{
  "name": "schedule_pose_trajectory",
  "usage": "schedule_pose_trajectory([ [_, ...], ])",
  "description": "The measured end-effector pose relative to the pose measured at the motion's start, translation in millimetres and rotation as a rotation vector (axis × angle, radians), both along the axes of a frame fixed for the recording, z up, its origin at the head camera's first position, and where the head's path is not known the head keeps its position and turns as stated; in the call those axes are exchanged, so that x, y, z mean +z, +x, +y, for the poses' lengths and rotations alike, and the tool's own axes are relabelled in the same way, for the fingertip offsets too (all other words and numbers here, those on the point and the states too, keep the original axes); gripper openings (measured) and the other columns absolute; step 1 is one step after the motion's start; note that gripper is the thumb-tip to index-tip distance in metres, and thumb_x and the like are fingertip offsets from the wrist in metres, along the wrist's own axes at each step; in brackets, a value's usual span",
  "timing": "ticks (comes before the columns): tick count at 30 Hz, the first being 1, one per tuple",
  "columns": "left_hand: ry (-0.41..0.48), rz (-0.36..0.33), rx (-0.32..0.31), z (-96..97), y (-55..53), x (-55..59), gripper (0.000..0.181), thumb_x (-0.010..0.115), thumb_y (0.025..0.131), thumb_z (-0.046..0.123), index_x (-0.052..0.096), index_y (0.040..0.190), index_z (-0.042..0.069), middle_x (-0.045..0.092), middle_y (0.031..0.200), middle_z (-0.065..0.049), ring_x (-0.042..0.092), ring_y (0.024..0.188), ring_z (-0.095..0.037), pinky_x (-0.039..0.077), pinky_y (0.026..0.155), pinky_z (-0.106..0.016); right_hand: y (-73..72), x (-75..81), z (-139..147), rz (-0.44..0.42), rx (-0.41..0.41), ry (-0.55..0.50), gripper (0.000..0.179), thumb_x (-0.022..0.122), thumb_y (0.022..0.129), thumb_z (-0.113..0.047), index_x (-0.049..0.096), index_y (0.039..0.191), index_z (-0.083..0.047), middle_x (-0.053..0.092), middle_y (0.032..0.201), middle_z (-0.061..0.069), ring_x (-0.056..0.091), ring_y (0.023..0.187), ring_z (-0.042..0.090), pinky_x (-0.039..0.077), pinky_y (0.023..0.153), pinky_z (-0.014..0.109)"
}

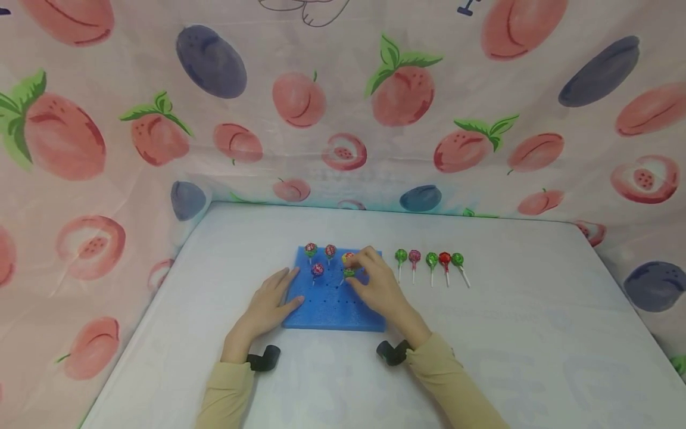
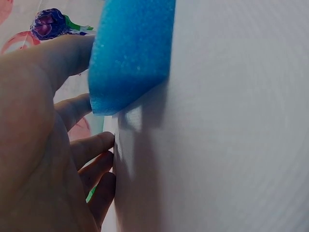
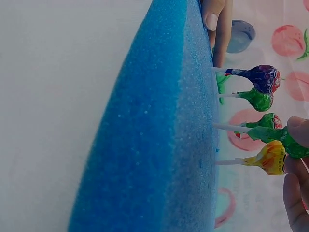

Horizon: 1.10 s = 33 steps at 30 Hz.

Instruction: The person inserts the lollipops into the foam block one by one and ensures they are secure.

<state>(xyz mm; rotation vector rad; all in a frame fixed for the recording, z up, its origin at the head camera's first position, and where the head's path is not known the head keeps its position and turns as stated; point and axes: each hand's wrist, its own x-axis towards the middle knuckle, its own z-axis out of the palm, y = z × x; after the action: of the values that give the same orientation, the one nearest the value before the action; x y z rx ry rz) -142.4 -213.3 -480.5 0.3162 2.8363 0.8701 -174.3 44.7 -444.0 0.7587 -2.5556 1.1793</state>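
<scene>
Head view: the right hand [image 1: 379,286] pinches a green lollipop [image 1: 349,273] over the blue foam block [image 1: 332,320]; the left hand [image 1: 264,307], fingers extended, rests on its left edge; four upright lollipops [image 1: 317,270] stand in it; five others [image 1: 432,260] lie rightward on the tabletop [image 1: 514,351].

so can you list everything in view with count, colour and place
table: 1, white, under everything
fruit-print cloth: pale with pink and dark blue fruit, behind and beside the table; number of pieces unclear
foam board: 1, blue, on the table between the arms
standing lollipops: 4, mixed wrappers including one purple and one yellow, upright in the board
pinched lollipop: 1, green, at the board
loose lollipops: 5, three green, one pink, one red, lying right of the board
wrist devices: 2, black, one per wrist
sleeves: 2, tan, on both arms
left hand: 1, bare, on the board's left edge
right hand: 1, bare, pinching the green lollipop
</scene>
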Motion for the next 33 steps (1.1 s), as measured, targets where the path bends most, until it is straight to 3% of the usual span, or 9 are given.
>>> schedule_pose_trajectory([
  [25, -0.007, 0.013, 0.015, 5.6, 9.3, -4.3, 0.069, 0.053, 0.097, 0.04, 0.023, 0.154, 0.017, 0.022, 0.159, -0.018, 0.018, 0.147, -0.042, 0.019, 0.115, -0.065, 7.1, -1.1, -5, 0.103, -0.021, 0.081, 0.022, 0.074, 0.082, -0.004, 0.062, 0.098, -0.013, 0.06, 0.097, -0.001, 0.062, 0.095, 0.014, 0.056, 0.085, 0.029],
  [33, -0.002, 0.011, 0.018, 6.7, 11.2, -3.9, 0.069, 0.053, 0.097, 0.04, 0.023, 0.154, 0.017, 0.023, 0.159, -0.019, 0.018, 0.147, -0.042, 0.018, 0.115, -0.065, 10.6, -2.8, -3, 0.098, -0.01, 0.089, 0.022, 0.073, 0.081, -0.001, 0.065, 0.098, -0.013, 0.062, 0.099, -0.002, 0.061, 0.097, 0.015, 0.055, 0.086, 0.03],
])
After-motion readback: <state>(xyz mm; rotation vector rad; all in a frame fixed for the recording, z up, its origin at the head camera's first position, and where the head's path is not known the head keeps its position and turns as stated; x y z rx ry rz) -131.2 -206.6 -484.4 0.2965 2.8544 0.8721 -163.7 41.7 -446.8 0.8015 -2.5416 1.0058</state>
